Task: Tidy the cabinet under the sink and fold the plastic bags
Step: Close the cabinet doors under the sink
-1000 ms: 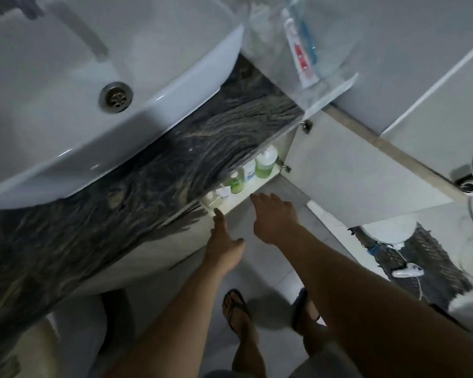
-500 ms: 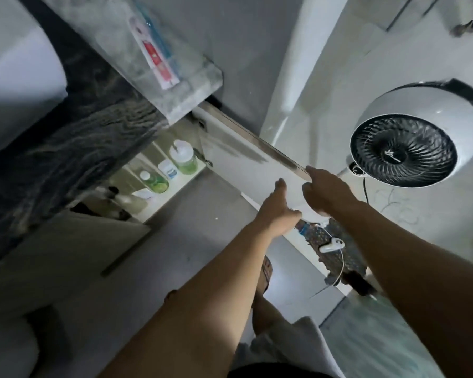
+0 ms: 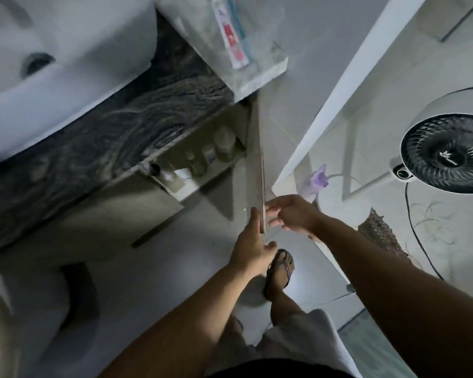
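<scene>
- We have the cabinet door [image 3: 258, 170] swung wide, seen edge-on, so the shelf of bottles [image 3: 224, 144] under the counter [image 3: 137, 124] is within reach.
- Our left hand [image 3: 253, 248] lies with straight fingers against the door's inner face; our right hand [image 3: 291, 214], fingers loose, touches its outer edge — neither grips it, we judge.
- No plastic bags show.
- The toothpaste tube [image 3: 231, 36] carries red print — too blurred to read.

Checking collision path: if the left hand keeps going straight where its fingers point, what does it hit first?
Likely the cabinet door: the left hand points up along its inner face, fingertip at or near the free edge. Contact can't be confirmed; depth is unclear.
</scene>
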